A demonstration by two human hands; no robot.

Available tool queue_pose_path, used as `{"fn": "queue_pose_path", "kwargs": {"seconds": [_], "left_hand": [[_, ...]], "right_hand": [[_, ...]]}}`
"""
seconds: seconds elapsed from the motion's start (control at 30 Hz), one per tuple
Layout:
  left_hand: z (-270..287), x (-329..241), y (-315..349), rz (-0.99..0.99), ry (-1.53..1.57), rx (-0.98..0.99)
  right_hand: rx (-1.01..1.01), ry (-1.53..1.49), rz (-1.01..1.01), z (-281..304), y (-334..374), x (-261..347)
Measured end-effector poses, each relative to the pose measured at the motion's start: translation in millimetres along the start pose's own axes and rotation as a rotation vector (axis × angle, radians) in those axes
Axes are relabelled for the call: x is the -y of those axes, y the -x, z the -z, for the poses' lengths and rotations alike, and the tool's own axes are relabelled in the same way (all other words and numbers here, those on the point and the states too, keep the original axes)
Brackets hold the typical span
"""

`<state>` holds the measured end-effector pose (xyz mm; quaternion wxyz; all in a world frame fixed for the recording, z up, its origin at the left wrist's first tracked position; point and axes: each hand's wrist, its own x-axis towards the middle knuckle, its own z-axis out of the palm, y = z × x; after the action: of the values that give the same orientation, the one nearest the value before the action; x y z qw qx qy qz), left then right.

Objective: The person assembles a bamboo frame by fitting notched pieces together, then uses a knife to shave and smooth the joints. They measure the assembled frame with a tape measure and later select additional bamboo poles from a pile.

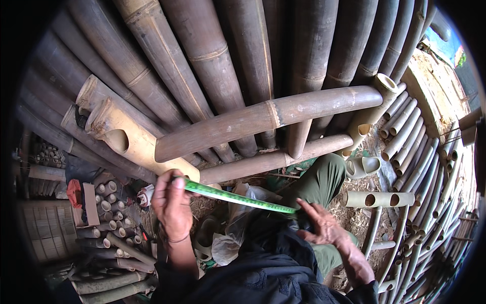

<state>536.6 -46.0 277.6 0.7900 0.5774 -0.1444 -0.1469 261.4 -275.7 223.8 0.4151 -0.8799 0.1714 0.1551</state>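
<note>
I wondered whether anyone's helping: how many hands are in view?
2: the left hand, holding the green tape; the right hand, by the tape's right end.

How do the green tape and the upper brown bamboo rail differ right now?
The green tape is thin and bright; the upper brown bamboo rail is thick and rounded. In the picture, the tape slants down rightward, while the rail rises rightward. The left hand holds the tape; the rail is unheld. Both are long.
</note>
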Motion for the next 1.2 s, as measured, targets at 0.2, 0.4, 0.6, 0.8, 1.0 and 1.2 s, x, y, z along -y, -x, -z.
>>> {"fn": "queue_pose_path", "kwargs": {"seconds": [0.2, 0.4, 0.6, 0.8, 1.0, 1.2], "left_hand": [[40, 32, 10, 0.087, 0.295, -0.435], [41, 114, 32, 0.276, 0.291, -0.4], [59, 143, 26, 0.117, 0.233, -0.563], [54, 148, 2, 0.186, 0.378, -0.535], [53, 151, 1, 0.264, 0.461, -0.594], [59, 152, 0, 0.287, 0.478, -0.633]], "right_hand": [[-0.319, 0.319, 0.141, 55, 20, -112], [-0.342, 0.539, 0.052, 102, -17, -83], [-0.384, 0.625, 0.133, 116, -53, -53], [-0.451, 0.512, 0.112, 122, -61, -81], [-0.561, 0.61, 0.094, 145, -46, -115], [-0.692, 0.732, 0.225, 163, -31, -161]]}}
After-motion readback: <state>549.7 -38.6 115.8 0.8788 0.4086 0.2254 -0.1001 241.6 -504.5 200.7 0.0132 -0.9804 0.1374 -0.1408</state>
